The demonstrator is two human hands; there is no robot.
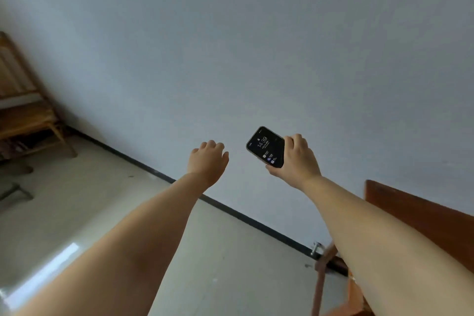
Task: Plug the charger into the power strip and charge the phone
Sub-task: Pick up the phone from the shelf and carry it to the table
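A black phone [265, 147] with its lock screen lit is held up in front of the pale wall. My right hand [297, 159] grips it by its lower right end, fingers wrapped over the edge. My left hand [209, 160] is raised to the left of the phone, a short gap away, back of the hand toward me, fingers curled forward and holding nothing. No charger, cable or power strip is in view.
A brown wooden table edge [420, 215] sits at the right under my right forearm, with its legs [323, 264] below. A wooden chair [28, 115] stands at the far left by the wall. Pale tiled floor [102, 200] meets a dark skirting [246, 218].
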